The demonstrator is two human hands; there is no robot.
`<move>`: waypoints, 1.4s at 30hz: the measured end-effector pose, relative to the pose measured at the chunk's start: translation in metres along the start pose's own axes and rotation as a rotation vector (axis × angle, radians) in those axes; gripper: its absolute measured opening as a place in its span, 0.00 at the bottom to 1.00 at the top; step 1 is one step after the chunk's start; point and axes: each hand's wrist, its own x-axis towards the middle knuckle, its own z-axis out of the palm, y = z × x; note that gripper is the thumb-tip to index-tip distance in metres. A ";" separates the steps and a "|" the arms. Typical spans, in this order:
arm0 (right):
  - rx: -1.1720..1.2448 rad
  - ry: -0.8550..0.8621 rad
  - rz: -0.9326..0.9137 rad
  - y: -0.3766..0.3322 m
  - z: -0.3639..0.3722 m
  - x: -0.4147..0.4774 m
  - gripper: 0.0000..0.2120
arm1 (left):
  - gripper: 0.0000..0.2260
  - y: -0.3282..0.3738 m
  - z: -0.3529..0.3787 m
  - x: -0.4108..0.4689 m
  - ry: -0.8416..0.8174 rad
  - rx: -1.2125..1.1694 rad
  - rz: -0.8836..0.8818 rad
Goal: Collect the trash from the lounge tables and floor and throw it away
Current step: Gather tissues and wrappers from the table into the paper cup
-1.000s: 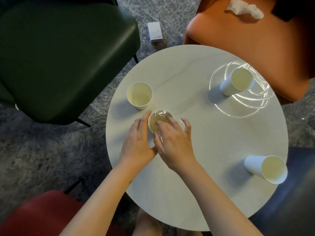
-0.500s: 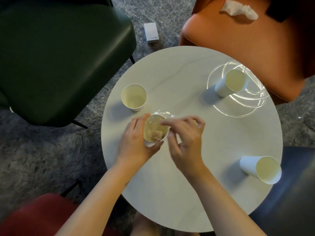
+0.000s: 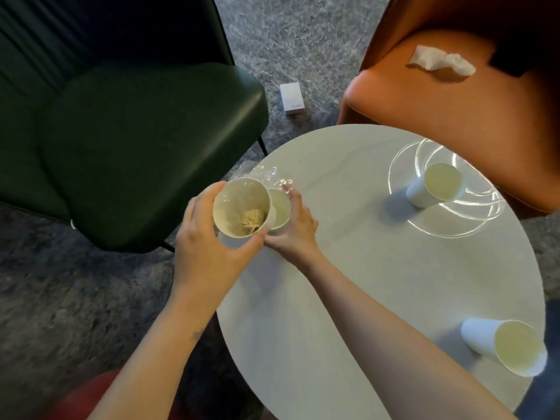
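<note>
With my left hand (image 3: 206, 250) curled round the white paper cup (image 3: 235, 204) holding a crumpled tan wad (image 3: 251, 221) and my right hand (image 3: 298, 228) clasping the empty white paper cup (image 3: 279, 211) just beside it, I reckon careless nesting could tip the wad out.

The left hand (image 3: 209, 250) has lifted the cup with the wad (image 3: 235, 201) and brought it beside the empty cup (image 3: 280, 212) at the left edge of the table (image 3: 363, 298); the right hand (image 3: 298, 230) has let go of it and now holds that empty cup; the clear wrap (image 3: 266, 174) seems to hang behind the raised rim.
</note>
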 end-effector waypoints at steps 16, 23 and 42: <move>0.017 0.196 -0.048 0.030 -0.067 -0.067 0.30 | 0.34 0.024 0.069 -0.020 -0.279 -0.098 -0.008; 0.037 0.349 -0.054 0.045 -0.104 -0.106 0.30 | 0.35 0.058 0.101 -0.042 -0.418 -0.133 0.013; -0.196 0.525 0.321 0.169 -0.216 -0.227 0.36 | 0.27 0.135 0.153 -0.103 -0.305 -0.214 -0.060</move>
